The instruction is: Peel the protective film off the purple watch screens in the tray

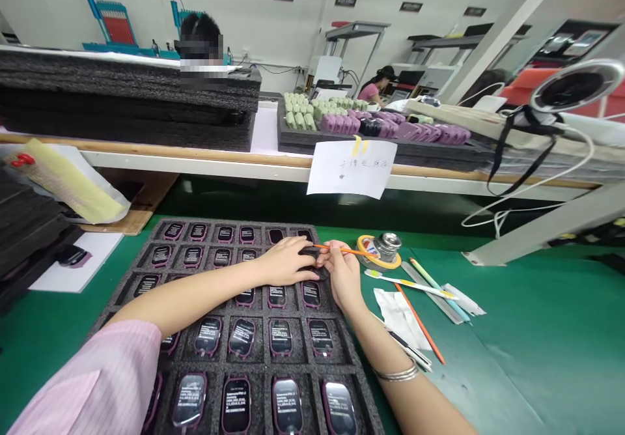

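Note:
A grey foam tray (359, 363) lies before me, with purple-rimmed smartwatches (287, 401) in its compartments, most with white text on their screens. Above its far right part, my left hand (286, 262) grips a dark smartwatch (309, 251), largely hidden by the fingers. My right hand (344, 272) meets it there and pinches a thin orange stick (359, 251). One end of the stick is at the watch; the other points right towards a roll of yellow tape (364, 243). What the stick's tip touches is too small to tell.
A metal-capped glass jar (388, 245) stands at the tape roll. Right of the tray lie a toothbrush (407, 284), a crumpled tissue (398, 314) and another orange stick (430, 337). A shelf edge (219, 169) crosses ahead, carrying foam stacks and watch parts. Two people sit beyond.

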The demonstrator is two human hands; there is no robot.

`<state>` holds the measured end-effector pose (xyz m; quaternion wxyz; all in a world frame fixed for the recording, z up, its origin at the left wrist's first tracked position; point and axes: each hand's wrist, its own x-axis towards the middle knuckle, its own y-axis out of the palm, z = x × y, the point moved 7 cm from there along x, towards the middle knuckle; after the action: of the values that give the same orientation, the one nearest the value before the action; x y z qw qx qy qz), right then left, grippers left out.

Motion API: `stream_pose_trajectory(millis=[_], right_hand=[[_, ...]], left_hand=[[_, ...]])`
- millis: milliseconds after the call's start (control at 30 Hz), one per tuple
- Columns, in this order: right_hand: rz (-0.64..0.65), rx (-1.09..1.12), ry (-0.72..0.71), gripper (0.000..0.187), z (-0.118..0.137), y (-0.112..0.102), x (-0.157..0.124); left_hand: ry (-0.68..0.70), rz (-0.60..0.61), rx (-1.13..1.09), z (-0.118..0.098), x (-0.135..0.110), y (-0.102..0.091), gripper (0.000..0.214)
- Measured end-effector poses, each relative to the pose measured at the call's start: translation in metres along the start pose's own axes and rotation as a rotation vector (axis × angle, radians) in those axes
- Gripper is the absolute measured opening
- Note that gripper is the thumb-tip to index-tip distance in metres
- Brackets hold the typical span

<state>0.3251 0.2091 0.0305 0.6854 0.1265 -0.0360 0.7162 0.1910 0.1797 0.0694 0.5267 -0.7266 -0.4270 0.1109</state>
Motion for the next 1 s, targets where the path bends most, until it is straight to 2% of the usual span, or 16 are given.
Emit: stream_pose_trajectory(millis=[267, 467, 700, 1000], right_hand=[[-0.03, -0.032, 0.021, 0.031, 0.0, 0.002, 0.004], [-0.042, -0.101, 0.008, 0.03, 0.001, 0.002, 0.002], [0.012, -0.209, -0.022, 0.03, 0.006, 0.009, -0.002], [0.086, -0.292, -0.028, 0.03, 0.008, 0.014, -0.001]], left_hand=[[-0.015, -0.082, -0.036, 0.01, -0.011, -0.017, 0.032], [-0.067, -0.086, -0.082, 0.01, -0.011, -0.013, 0.026], [-0.171, -0.118, -0.134, 0.019, -0.011, -0.01, 0.055], [-0.176, -0.113, -0.165, 0.021, -0.01, -0.008, 0.051]])
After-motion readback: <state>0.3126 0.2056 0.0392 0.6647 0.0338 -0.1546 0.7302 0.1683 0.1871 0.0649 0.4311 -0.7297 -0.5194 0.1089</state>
